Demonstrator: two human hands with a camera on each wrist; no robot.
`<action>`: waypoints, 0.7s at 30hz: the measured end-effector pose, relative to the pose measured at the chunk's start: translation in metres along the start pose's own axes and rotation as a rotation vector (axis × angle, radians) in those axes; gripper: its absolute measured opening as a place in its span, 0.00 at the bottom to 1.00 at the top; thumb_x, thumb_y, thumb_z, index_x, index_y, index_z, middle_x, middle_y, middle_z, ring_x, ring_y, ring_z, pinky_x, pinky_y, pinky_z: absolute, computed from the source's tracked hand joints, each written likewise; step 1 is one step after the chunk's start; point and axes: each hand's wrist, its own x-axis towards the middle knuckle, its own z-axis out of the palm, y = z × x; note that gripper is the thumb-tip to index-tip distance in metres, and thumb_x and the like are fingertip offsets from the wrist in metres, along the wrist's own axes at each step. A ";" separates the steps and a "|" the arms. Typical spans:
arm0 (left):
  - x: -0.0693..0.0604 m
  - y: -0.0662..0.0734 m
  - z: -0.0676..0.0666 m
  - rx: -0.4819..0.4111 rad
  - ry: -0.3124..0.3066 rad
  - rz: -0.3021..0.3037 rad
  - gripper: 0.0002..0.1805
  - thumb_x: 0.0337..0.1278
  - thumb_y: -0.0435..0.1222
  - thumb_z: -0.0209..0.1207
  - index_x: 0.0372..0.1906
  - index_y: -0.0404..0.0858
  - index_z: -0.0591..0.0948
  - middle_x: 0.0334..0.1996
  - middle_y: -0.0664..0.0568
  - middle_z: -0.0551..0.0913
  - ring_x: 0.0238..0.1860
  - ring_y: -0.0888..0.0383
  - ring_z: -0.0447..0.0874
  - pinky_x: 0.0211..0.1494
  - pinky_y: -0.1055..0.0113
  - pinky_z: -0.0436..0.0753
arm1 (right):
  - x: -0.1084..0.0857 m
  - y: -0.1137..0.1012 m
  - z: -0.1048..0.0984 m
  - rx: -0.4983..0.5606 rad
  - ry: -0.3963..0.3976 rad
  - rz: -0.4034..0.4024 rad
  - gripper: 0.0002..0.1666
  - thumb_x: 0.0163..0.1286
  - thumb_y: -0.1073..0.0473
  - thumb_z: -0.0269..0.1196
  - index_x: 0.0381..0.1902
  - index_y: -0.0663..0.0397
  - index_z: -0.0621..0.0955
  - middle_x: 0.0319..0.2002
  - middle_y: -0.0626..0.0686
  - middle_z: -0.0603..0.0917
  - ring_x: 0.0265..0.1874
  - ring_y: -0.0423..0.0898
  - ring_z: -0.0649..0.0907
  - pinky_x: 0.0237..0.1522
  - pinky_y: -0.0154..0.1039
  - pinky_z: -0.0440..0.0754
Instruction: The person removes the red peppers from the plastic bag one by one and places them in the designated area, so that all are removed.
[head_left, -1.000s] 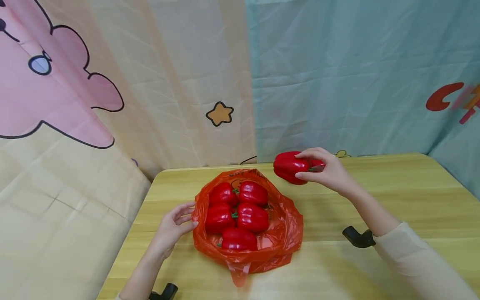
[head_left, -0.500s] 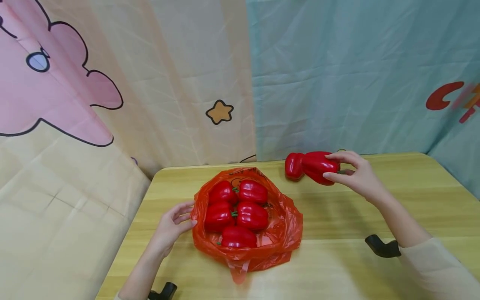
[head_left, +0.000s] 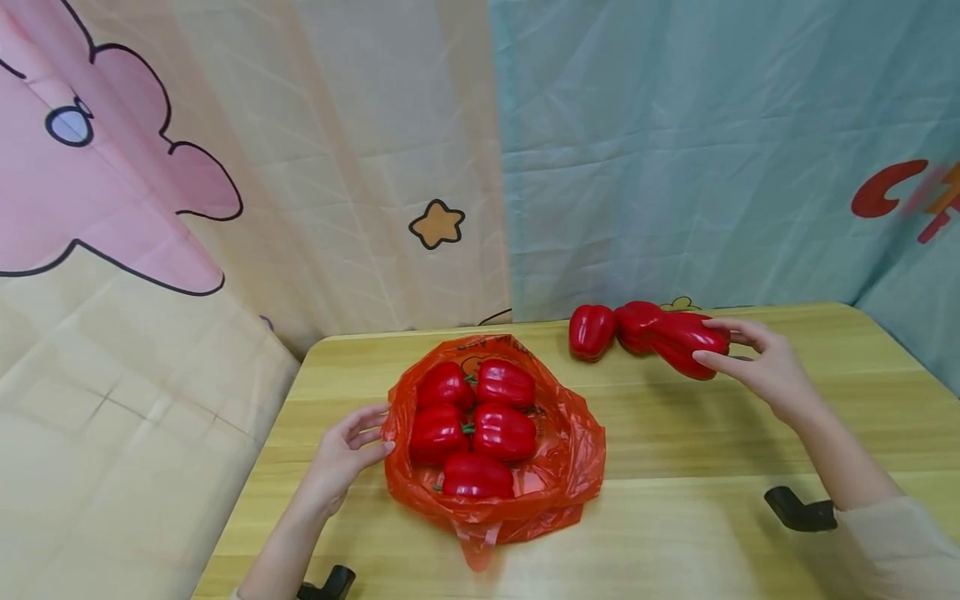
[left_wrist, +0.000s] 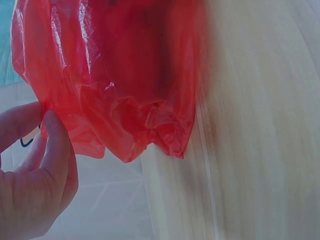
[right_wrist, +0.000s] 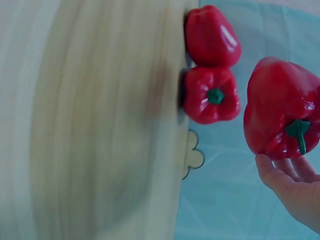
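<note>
A red plastic bag (head_left: 570, 433) stands with its mouth spread wide on the table, several red bell peppers (head_left: 504, 432) inside. At its left rim, my left hand (head_left: 345, 450) pinches the film between thumb and fingers; the left wrist view has the same hand (left_wrist: 37, 175) at the bag's edge (left_wrist: 125, 110). My right hand (head_left: 768, 367) grips a red bell pepper (head_left: 688, 342) by its stem end, raised above the table at the right. The right wrist view has this pepper (right_wrist: 285, 107) with its green stem near the fingertips.
Two more red bell peppers, one on the left (head_left: 592, 332) and one on the right (head_left: 636, 325), sit side by side at the table's back edge. A printed curtain (head_left: 675, 167) hangs right behind the wooden table (head_left: 645, 533).
My right hand has carried its pepper to the right, past the peppers at the back edge, bringing both into view. The left hand and the bag have stayed put.
</note>
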 end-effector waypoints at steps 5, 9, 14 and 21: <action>0.000 -0.001 0.000 0.000 0.002 -0.003 0.27 0.54 0.23 0.58 0.62 0.32 0.69 0.57 0.39 0.71 0.53 0.46 0.73 0.46 0.68 0.80 | -0.002 0.014 -0.003 -0.034 0.026 0.052 0.31 0.62 0.50 0.64 0.59 0.57 0.71 0.48 0.42 0.70 0.44 0.41 0.67 0.30 0.31 0.79; 0.000 -0.001 0.000 0.001 0.006 0.000 0.28 0.54 0.23 0.58 0.62 0.32 0.69 0.56 0.38 0.72 0.53 0.46 0.73 0.46 0.69 0.80 | -0.002 0.028 -0.005 -0.046 0.040 0.120 0.34 0.62 0.47 0.64 0.61 0.57 0.69 0.54 0.54 0.68 0.48 0.48 0.65 0.30 0.32 0.79; 0.000 -0.003 0.000 -0.002 0.003 0.003 0.28 0.54 0.23 0.58 0.62 0.32 0.69 0.55 0.38 0.72 0.52 0.46 0.74 0.45 0.69 0.80 | -0.003 0.045 -0.006 -0.061 0.052 0.170 0.35 0.62 0.45 0.63 0.61 0.58 0.69 0.57 0.61 0.66 0.50 0.56 0.65 0.29 0.29 0.76; 0.002 -0.002 0.001 -0.006 0.003 0.001 0.28 0.54 0.23 0.58 0.62 0.32 0.69 0.55 0.39 0.72 0.52 0.47 0.73 0.45 0.69 0.80 | -0.001 0.060 -0.004 -0.073 0.073 0.204 0.36 0.61 0.44 0.63 0.61 0.60 0.69 0.58 0.66 0.66 0.52 0.61 0.65 0.29 0.26 0.73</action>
